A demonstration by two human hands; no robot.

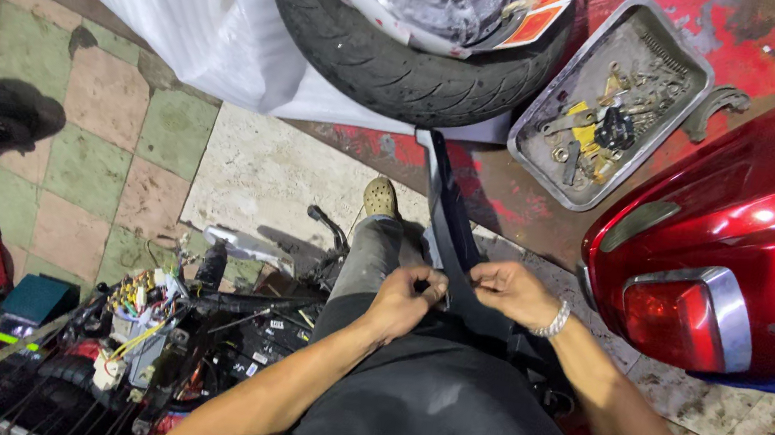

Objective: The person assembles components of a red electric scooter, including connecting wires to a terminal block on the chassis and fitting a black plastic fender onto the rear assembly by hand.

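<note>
Two hands, left (407, 296) and right (514, 291); one tyre (370, 54); one metal tray (544, 144); one red tail cover (760, 229); one shoe (381, 197); one bracelet (555, 320).

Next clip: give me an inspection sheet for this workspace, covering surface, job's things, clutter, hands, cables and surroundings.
Surface: tiled floor, red worn paint near the tray.
Job's things: long dark plastic panel resting across the lap.
Clutter: metal tray of bolts and small parts; tyre.
Hands: left hand pinches a small dark tool at the panel's edge; right hand grips the panel, bracelet on wrist.
Cables: coloured wiring in the opened machine at left.
Surroundings: red scooter tail, white sheet.
</note>
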